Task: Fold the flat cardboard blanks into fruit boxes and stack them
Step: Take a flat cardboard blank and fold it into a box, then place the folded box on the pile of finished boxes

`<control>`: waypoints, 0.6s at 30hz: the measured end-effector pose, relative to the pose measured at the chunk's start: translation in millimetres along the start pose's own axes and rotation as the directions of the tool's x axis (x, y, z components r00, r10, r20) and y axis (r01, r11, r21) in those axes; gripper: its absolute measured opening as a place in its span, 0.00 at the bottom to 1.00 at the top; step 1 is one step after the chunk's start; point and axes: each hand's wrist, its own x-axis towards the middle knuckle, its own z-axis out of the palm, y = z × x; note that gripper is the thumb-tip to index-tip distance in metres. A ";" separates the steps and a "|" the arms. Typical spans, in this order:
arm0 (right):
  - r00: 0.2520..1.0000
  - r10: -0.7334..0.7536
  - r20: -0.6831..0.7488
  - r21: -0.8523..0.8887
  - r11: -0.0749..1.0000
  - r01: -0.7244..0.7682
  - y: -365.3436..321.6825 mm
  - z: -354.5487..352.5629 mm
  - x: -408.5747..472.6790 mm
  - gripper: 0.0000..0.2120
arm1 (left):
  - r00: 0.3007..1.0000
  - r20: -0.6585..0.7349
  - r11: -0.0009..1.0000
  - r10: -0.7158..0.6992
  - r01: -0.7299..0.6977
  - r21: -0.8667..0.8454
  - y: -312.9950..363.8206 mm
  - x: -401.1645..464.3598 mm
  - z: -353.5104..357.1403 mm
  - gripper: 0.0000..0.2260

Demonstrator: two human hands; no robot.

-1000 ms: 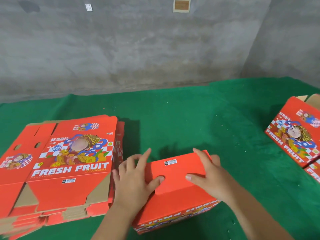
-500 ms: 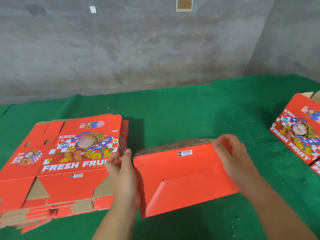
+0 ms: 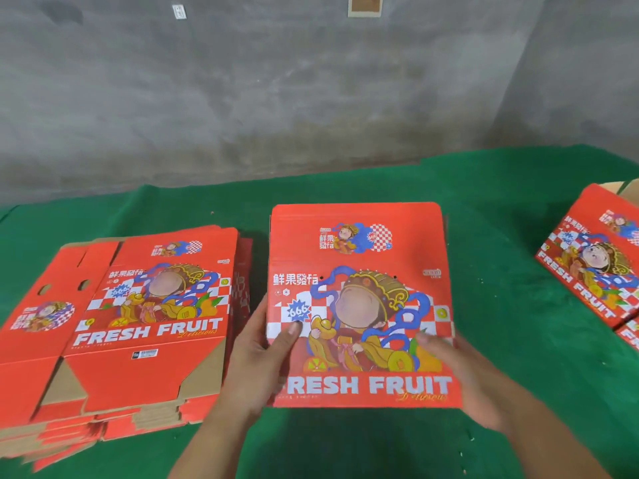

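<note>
**Box held upright between both hands, printed face to the camera**

The green tabletop [image 3: 380, 181] carries everything, set against a grey concrete wall [image 3: 276, 98]; on its left side a pile of flat cardboard blanks [image 3: 138, 323] is stacked, printed side up; at the right edge folded fruit boxes [image 3: 594, 261] are seen, one above another, partly cut off by the frame. Between them, the box in hand [image 3: 359, 305] is stood upright at the centre, its "FRESH FRUIT" panel facing the camera and the top flap raised straight above it. The left hand [image 3: 262, 361] grips the box's left edge, thumb laid on the printed face, fingers hidden behind; the right hand [image 3: 460, 375] is blurred at the lower right corner, and whether its grip is curled round the edge or merely pressed flat cannot be told.

The step is judged to be the turning-over of a box whose base has been closed; whether the top is yet formed cannot be seen. Next, the top flaps would need tucking, then the box carried rightward onto the stack, edges squared.
</note>
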 end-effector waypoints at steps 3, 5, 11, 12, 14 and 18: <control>0.990 -0.138 0.010 -0.048 0.989 0.139 15.7 12.1 9.9 0.25 | 0.980 -0.176 0.977 0.093 -0.056 0.204 -9.7 8.2 -1.7 0.21; 0.962 -0.257 -0.094 -0.135 0.960 0.244 22.3 20.0 18.4 0.25 | 0.960 -0.240 0.930 0.144 -0.049 0.364 -12.3 14.8 -2.2 0.20; 0.847 -0.507 -0.161 -0.397 0.819 0.415 -27.1 26.6 77.2 0.32 | 0.907 -0.183 0.735 0.380 -0.176 0.655 33.1 67.6 -1.0 0.35; 0.798 -0.572 -0.188 -0.485 0.761 0.431 -46.6 26.4 103.1 0.32 | 0.922 -0.134 0.626 0.362 -0.135 0.768 49.3 90.9 -5.5 0.39; 0.730 -0.610 -0.309 -0.628 0.707 0.325 -89.1 27.0 160.7 0.33 | 0.994 -0.030 0.225 0.108 0.005 0.974 85.0 138.0 -14.2 0.40; 0.800 -0.215 -0.561 -0.393 0.919 -0.029 -109.1 41.6 207.3 0.37 | 0.993 -0.095 0.096 0.067 0.088 0.991 110.3 169.5 -11.9 0.28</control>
